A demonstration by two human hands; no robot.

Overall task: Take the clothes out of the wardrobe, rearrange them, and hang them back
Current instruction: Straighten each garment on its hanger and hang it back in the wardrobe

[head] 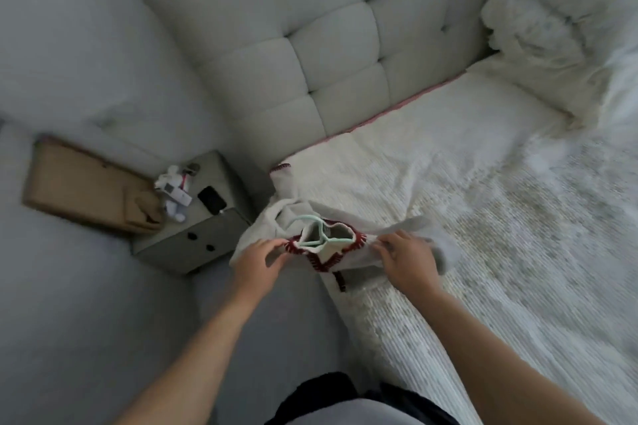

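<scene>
Head view looks down on both hands working over the near corner of a bed (pixel 466 183); the left hand (pixel 257 264) pinches the left shoulder of a white top (pixel 348 254) trimmed in dark red, and the right hand (pixel 405 260) grips the right shoulder, fingers curled into the cloth; the hands are held apart with the neckline stretched between them. A pale green hanger (pixel 312 231) sits inside the neck opening, its hook rising just beyond the fingertips, midway between the two hands. The top's long axis runs from hand to hand across the view, with the rest of the cloth bunched beyond and below them at the bed's edge. Both hands are about equally near the hanger; the left looks a shade nearer to its hook. My guess is that the top is being settled onto the hanger. Beyond the left hand stands a grey bedside cabinet (pixel 200 241) with a dark phone (pixel 211 200) on top.
</scene>
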